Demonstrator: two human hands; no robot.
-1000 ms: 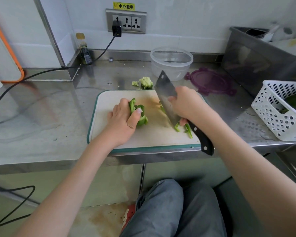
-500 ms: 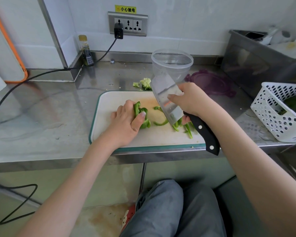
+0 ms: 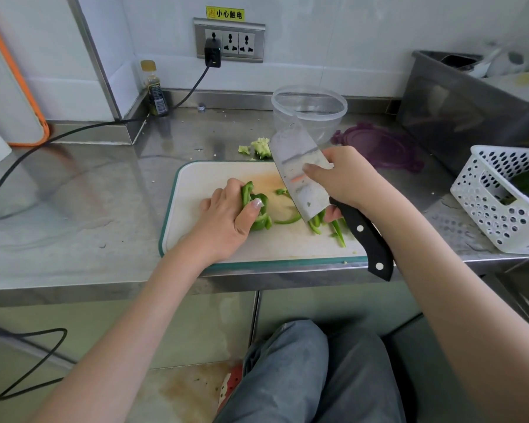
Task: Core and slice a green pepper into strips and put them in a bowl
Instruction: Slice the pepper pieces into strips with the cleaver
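Cutting board (image 3: 196, 190) sits at the tabletop (image 3: 74, 209) front edge. Left hand (image 3: 226, 218) grip clamps the green pepper (image 3: 258, 213) mid-board; right hand (image 3: 345, 181) grip clenches the cleaver (image 3: 300, 175), cut strips (image 3: 318, 224) beneath. Bare board between. Bowl (image 3: 309, 111) stands beyond.

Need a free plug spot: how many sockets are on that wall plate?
3, side by side on the wall plate: the left holds a black plug, the middle and right are free.
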